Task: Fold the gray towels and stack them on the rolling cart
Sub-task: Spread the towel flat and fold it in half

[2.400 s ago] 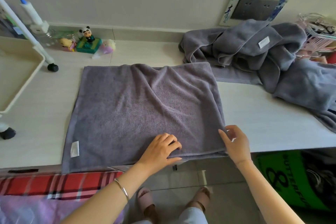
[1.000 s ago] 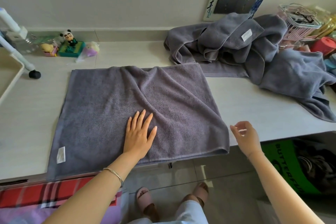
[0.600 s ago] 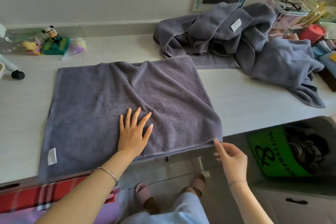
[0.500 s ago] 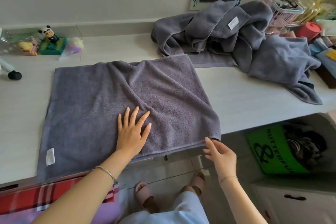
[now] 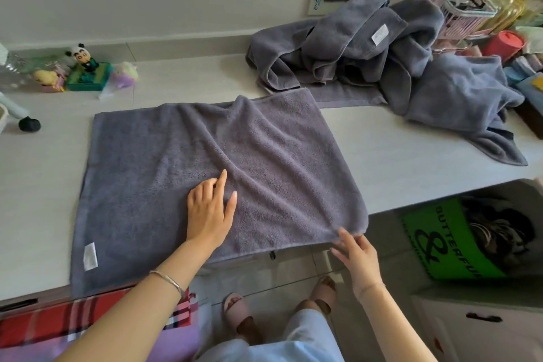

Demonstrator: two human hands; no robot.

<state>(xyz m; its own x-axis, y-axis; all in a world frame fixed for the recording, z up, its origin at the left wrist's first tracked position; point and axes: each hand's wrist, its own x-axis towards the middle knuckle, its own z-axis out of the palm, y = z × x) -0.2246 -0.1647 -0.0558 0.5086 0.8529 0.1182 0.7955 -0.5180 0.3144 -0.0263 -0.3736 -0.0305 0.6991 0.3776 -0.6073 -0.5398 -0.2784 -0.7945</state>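
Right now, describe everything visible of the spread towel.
The spread towel is gray terry, lying flat but creased on the counter, its near edge hanging over the front. A white label sits at its near left corner. The left hand rests on its middle, and the right hand touches its near right corner. Its far right corner reaches the towel pile.

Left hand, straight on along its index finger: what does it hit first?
A raised crease of the spread towel, right ahead of the left hand; beyond that, likely the towel pile, left edge, though depth is unclear.
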